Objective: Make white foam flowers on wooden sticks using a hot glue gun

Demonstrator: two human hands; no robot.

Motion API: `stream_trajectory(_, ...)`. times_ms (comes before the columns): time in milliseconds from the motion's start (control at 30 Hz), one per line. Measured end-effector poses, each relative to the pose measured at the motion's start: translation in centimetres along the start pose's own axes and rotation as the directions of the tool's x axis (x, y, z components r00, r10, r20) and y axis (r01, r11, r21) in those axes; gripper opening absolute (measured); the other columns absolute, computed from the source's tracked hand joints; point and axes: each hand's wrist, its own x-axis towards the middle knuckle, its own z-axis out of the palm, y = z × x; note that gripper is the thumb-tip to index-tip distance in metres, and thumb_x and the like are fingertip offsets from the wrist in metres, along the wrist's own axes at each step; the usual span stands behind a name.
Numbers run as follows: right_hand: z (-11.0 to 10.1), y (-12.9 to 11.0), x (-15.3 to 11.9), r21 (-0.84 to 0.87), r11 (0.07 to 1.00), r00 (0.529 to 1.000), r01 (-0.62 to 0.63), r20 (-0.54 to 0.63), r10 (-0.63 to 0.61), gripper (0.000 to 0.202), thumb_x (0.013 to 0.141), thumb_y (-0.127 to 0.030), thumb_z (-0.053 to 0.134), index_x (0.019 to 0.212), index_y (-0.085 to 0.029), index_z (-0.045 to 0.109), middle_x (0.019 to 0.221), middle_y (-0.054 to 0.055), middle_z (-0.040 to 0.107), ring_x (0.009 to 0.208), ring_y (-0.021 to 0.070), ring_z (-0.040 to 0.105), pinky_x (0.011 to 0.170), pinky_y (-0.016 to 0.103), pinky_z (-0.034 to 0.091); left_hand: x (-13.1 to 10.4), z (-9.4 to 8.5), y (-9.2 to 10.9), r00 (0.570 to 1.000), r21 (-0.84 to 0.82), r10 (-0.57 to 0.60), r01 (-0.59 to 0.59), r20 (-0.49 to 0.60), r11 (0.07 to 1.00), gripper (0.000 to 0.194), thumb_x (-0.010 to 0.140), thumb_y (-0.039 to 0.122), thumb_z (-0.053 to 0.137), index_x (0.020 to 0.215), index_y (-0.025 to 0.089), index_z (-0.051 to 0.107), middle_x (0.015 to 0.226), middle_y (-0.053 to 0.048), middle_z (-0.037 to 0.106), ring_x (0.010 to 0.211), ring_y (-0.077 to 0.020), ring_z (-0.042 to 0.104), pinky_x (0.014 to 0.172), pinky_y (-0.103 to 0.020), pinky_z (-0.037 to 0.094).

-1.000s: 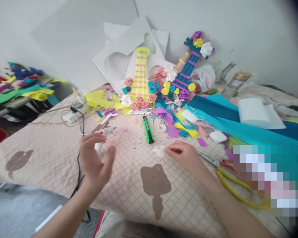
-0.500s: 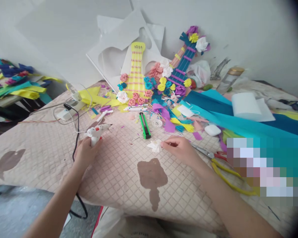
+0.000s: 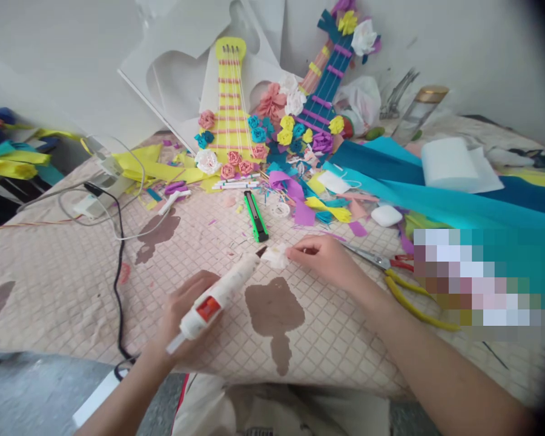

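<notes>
Left hand (image 3: 186, 315) clenched around a white glue gun (image 3: 222, 287), nozzle touching a small white paper flower (image 3: 276, 256) pinched by the right hand (image 3: 327, 263) on the worktop (image 3: 72, 284). Gluing appears under way; the flower is not yet mounted. Beyond: green utility knife (image 3: 255, 217), scissors (image 3: 381, 261), flower-decked yellow guitar (image 3: 229, 109).

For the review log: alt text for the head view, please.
The left hand points a white glue gun at a small white flower pinched by the right hand, on a craft-littered table.
</notes>
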Motion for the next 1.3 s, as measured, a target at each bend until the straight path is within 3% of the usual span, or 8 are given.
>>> stream_trajectory(100, 0.0, 0.0, 0.0, -0.014, 1.0, 1.0, 0.015, -0.002, -0.015, 0.025, 0.075, -0.033, 0.059, 0.057, -0.017, 0.062, 0.062, 0.001, 0.06, 0.057, 0.0117, 0.05, 0.053, 0.025, 0.033, 0.3, 0.5, 0.6, 0.985, -0.03, 0.138, -0.136, 0.106, 0.99, 0.01, 0.082, 0.022, 0.048, 0.089, 0.018, 0.055, 0.082, -0.006, 0.062, 0.069, -0.0151, 0.059, 0.06, -0.025, 0.048)
stream_trajectory(333, 0.3, 0.0, 0.0, -0.029, 0.999, 1.0, 0.03, -0.001, -0.03, 0.021, 0.076, -0.031, 0.059, 0.062, -0.018, 0.066, 0.065, 0.0, 0.062, 0.058, 0.0114, 0.051, 0.054, 0.024, 0.035, 0.6, 2.2, 0.7, 0.976, 0.019, 0.196, -0.199, 0.096, 0.98, 0.011, 0.084, 0.023, 0.045, 0.087, 0.017, 0.054, 0.076, -0.005, 0.061, 0.063, -0.0136, 0.058, 0.055, -0.023, 0.044)
stream_trajectory(700, 0.3, 0.0, 0.1, -0.05, 0.998, 0.999, 0.028, 0.018, -0.027, 0.022, 0.077, -0.033, 0.058, 0.063, -0.018, 0.067, 0.066, 0.0, 0.064, 0.059, 0.0114, 0.052, 0.054, 0.024, 0.036, 0.5, 2.6, 0.5, 0.981, 0.048, 0.148, -0.155, 0.126, 0.987, 0.015, 0.084, 0.027, 0.043, 0.08, 0.017, 0.054, 0.069, -0.003, 0.057, 0.056, -0.0121, 0.054, 0.051, -0.023, 0.041)
stream_trajectory(967, 0.3, 0.1, 0.0, -0.072, 0.997, 0.999, 0.035, 0.033, -0.033, 0.026, 0.079, -0.034, 0.056, 0.063, -0.017, 0.066, 0.065, 0.001, 0.063, 0.058, 0.0117, 0.052, 0.052, 0.025, 0.033, 1.2, 2.1, 1.6, 0.975, 0.031, 0.183, -0.189, 0.129, 0.982, 0.015, 0.082, 0.025, 0.042, 0.074, 0.017, 0.051, 0.063, -0.002, 0.052, 0.05, -0.0115, 0.049, 0.047, -0.022, 0.039)
stream_trajectory(1300, 0.2, 0.0, 0.0, -0.061, 0.998, 0.999, 0.014, 0.034, -0.012, 0.025, 0.078, -0.035, 0.057, 0.064, -0.017, 0.067, 0.066, 0.001, 0.064, 0.059, 0.0118, 0.052, 0.053, 0.025, 0.034, 0.9, 2.3, 0.6, 0.967, 0.006, 0.213, -0.216, 0.143, 0.976, 0.01, 0.081, 0.021, 0.043, 0.074, 0.018, 0.049, 0.064, 0.0, 0.051, 0.051, -0.0107, 0.049, 0.048, -0.021, 0.037)
